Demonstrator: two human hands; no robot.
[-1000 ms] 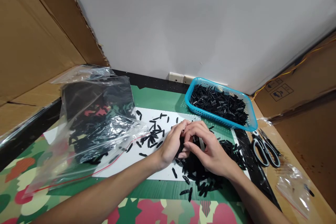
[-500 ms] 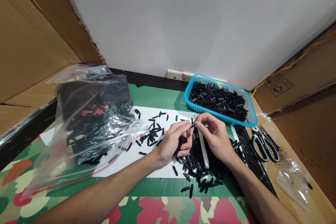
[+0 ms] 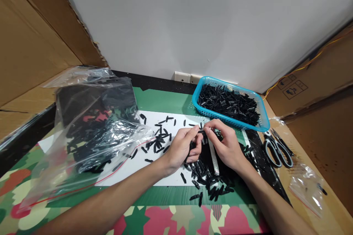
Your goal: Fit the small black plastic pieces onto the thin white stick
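1. A small black piece (image 3: 202,132) is held between the two hands, above the right half of the surface (image 3: 162,99), about midway between its near and far edges.
2. The left hand (image 3: 178,152) pinches one end of it, thumb against forefinger with no gap that shows; the other fingers curl in over more dark pieces in the palm, partly hidden.
3. The right hand (image 3: 224,141) has thumb and forefinger closed together on the other end, its remaining fingers bent.
4. Under the hands lies a heap of black pieces (image 3: 202,172), spilling toward the near edge, with a narrow pale strip (image 3: 214,158) lying across it.
5. A white sheet (image 3: 173,180) lies beneath; scattered pieces (image 3: 159,143) dot it to the left of the heap.
6. A blue basket (image 3: 217,116), filled with similar black pieces, sits by the far right corner.
7. A large clear bag (image 3: 110,143) with a red seal line covers much of the left side, dark contents showing through.
8. Scissors (image 3: 276,150) lie just beside the right edge, a small clear bag (image 3: 307,191) nearer the front.
9. A camouflage pattern (image 3: 154,224) runs along the near edge; a pale wall (image 3: 176,22) with sockets (image 3: 182,77) rises behind the far one.
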